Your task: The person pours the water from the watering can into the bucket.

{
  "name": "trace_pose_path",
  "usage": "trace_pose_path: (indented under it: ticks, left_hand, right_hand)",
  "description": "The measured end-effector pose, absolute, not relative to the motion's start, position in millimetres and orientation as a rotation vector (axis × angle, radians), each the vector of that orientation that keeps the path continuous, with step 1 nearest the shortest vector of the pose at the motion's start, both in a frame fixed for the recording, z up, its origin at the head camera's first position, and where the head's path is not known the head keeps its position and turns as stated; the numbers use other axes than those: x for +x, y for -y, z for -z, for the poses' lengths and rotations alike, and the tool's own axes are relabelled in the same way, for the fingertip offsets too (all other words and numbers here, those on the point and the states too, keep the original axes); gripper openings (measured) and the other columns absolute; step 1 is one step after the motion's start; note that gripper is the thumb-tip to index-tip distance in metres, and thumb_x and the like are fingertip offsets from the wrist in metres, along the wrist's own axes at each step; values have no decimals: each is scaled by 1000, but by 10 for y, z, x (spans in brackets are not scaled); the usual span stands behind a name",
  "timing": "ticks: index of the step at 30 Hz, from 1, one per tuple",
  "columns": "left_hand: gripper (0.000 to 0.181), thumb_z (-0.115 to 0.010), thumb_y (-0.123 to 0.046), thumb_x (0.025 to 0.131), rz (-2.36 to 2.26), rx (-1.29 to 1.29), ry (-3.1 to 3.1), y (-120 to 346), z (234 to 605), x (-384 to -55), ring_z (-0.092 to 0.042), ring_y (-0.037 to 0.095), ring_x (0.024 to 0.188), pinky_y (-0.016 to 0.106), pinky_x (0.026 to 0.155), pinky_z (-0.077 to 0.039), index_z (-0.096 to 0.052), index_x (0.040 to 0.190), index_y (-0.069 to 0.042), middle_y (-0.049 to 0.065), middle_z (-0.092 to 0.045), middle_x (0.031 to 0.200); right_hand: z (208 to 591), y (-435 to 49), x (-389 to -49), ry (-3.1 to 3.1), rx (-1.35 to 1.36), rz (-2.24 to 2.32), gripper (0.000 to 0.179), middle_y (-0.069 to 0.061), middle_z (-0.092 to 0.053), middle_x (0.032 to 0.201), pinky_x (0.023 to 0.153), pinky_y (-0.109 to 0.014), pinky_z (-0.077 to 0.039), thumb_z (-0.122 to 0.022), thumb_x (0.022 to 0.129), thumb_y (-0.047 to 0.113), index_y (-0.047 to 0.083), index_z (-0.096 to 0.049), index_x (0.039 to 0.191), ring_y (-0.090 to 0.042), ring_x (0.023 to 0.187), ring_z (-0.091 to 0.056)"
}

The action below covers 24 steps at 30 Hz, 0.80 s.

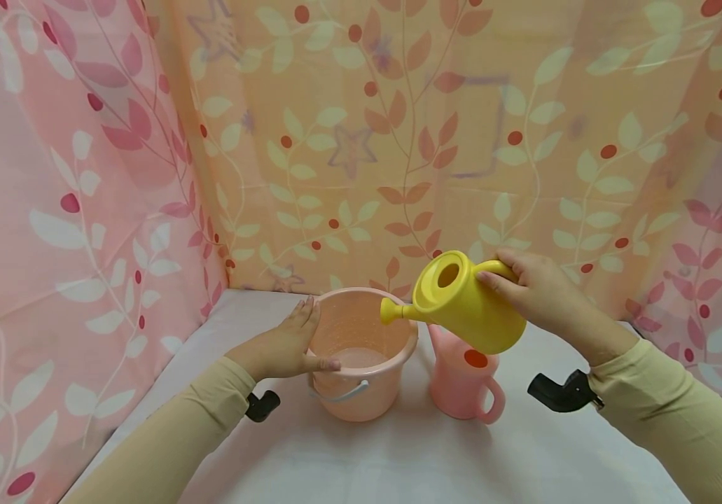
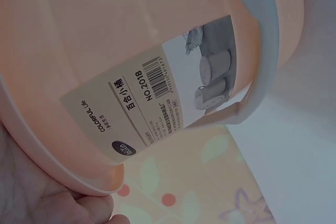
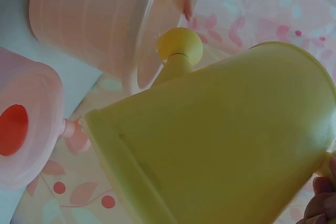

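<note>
A yellow watering can (image 1: 470, 308) hangs tilted in the air, its handle gripped by my right hand (image 1: 533, 283). Its spout head (image 1: 391, 311) points left over the right part of the peach bucket (image 1: 361, 395). The bucket stands upright on the white surface. My left hand (image 1: 279, 346) rests on the bucket's left rim, fingers stretched along the side and thumb across the front. In the left wrist view the bucket's printed label (image 2: 152, 87) shows. Below the yellow can stands a pink watering can (image 1: 458, 388), its handle towards the right front.
Floral cloth walls (image 1: 348, 154) close off the back and both sides. A white cloth surface (image 1: 348, 469) lies under everything. The bucket's pale handle (image 1: 343, 396) hangs down at its front. Black wrist mounts (image 1: 562, 392) stick out from each sleeve.
</note>
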<state>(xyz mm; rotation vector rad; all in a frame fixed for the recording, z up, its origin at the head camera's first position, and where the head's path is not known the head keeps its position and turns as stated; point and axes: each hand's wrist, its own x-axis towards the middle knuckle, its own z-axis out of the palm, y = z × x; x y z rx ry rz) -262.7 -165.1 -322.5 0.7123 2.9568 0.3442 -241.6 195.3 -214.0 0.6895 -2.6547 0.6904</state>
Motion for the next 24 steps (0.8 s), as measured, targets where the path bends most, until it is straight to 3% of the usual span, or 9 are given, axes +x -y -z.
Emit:
trace_pose_path:
  ticks: [24]
  left_hand:
    - [118,-47,-76,72,-357,712,-2961,1652,3227,-2632,8,32,138,45,110,-10,-2,144,6,20,9,150]
  right_hand:
    - [2132,-1952,-2408,2674,673,-718,24,-4,-51,70,59,-31,-44,-56,91,35,11,-56,87,-21,68,-48]
